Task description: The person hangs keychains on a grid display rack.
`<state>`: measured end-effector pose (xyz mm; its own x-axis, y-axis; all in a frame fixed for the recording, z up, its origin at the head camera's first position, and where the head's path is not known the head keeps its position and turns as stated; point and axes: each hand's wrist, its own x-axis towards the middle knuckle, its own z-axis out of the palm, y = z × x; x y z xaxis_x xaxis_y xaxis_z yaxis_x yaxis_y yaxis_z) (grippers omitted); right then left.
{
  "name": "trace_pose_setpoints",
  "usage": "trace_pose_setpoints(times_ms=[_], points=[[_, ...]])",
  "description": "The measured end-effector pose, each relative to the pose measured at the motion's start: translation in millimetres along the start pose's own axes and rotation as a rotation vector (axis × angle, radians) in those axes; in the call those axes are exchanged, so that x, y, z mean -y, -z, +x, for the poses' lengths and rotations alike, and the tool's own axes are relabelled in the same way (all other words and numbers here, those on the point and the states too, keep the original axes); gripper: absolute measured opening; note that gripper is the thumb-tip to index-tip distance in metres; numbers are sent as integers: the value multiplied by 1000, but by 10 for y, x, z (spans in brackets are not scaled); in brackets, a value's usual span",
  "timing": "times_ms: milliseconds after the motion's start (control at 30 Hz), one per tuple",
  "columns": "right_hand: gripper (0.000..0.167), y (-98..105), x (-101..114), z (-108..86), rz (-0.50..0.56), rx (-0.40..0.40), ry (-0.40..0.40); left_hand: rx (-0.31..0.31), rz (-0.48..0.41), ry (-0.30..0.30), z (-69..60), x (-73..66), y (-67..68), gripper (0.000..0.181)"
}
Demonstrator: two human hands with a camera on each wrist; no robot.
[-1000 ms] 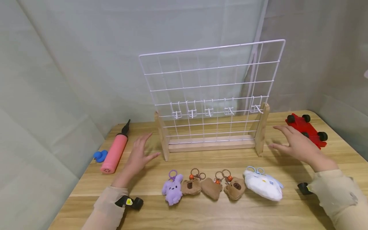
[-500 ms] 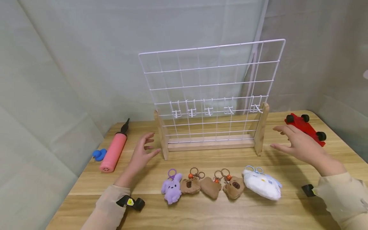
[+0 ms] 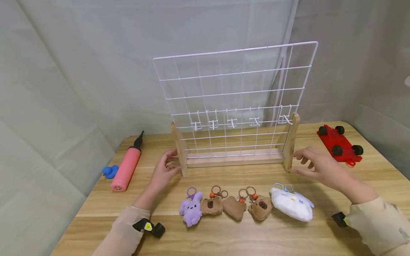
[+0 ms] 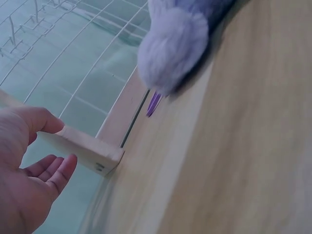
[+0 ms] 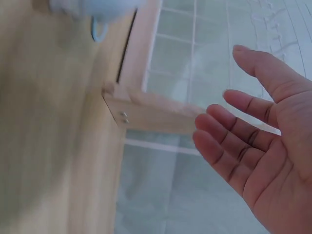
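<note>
A white wire grid rack (image 3: 234,94) with several hooks stands upright on a wooden base (image 3: 235,161). My left hand (image 3: 162,172) is at its left wooden upright (image 3: 180,151); in the left wrist view the thumb of the left hand (image 4: 29,170) lies at the wood's edge, contact unclear, fingers loosely bent. My right hand (image 3: 323,169), relaxed and empty, is just beside the right upright (image 3: 290,145); in the right wrist view the right hand (image 5: 273,136) shows a spread thumb and loosely bent fingers near the wood (image 5: 156,112).
In front of the rack lie a purple plush keychain (image 3: 192,210), several brown plush keychains (image 3: 235,209) and a white plush one (image 3: 292,205). A pink pump (image 3: 126,170) and blue duck (image 3: 110,172) lie left; a red toy car (image 3: 339,142) lies right.
Both hands have moved inward to the rack's two wooden uprights, the left to the right and the right to the left. The rack and the plush keychains have stayed in place.
</note>
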<state>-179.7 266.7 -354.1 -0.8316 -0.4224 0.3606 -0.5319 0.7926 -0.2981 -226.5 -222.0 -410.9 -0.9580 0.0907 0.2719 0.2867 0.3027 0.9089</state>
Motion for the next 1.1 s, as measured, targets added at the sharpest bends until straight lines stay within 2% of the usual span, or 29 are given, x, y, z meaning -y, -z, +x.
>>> trace_pose_setpoints(times_ms=[67,167,467,567,733,1100], points=[[38,-72,13,2,27,-18,51,-6,-15,20,0,1,-23,63],[35,-158,25,-3,82,-9,78,-15,-37,39,9,1,-63,62],[30,-223,24,1,210,140,20,-48,-42,53,17,23,-145,65],[30,-245,30,19,226,189,10,-63,-30,42,11,44,-149,66],[27,-308,29,47,248,227,11,-55,0,18,9,75,-148,68],[22,-415,70,51,256,313,40,-38,4,20,10,95,-152,70]])
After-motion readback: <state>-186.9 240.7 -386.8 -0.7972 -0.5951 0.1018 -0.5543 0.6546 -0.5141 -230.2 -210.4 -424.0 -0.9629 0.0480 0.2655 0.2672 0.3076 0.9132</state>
